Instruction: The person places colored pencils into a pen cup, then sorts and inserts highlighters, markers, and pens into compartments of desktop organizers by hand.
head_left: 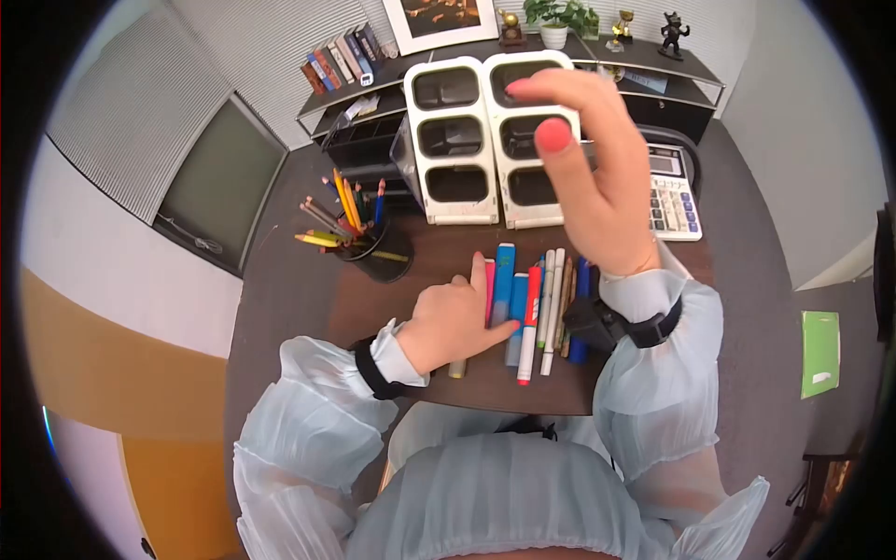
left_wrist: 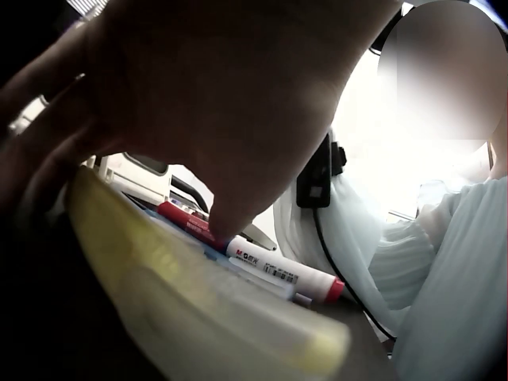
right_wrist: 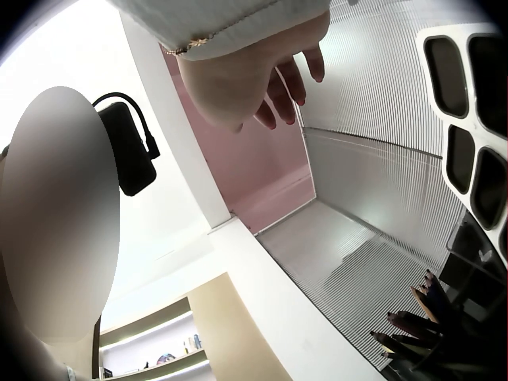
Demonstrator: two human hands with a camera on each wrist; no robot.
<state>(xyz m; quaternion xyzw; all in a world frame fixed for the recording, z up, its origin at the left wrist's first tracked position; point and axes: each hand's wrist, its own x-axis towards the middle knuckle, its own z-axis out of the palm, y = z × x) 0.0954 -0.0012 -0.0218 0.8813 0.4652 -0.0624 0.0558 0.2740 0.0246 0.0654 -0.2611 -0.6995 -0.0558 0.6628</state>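
Observation:
My left hand lies over the left end of a row of markers and pens on the dark desk. Its index finger points forward along a pink marker, beside a thick blue marker. The thumb stretches sideways to a red-and-white marker, with its tip at the barrel in the left wrist view. A yellow marker looms under the palm there. Raised in front of the white compartment holder, my right hand holds nothing, its fingers loosely bent and thumb apart.
A black mesh cup of pencils stands left of the holder. To the right lies a calculator, partly behind the right hand. Behind are a shelf with books, a framed picture, a potted plant and figurines.

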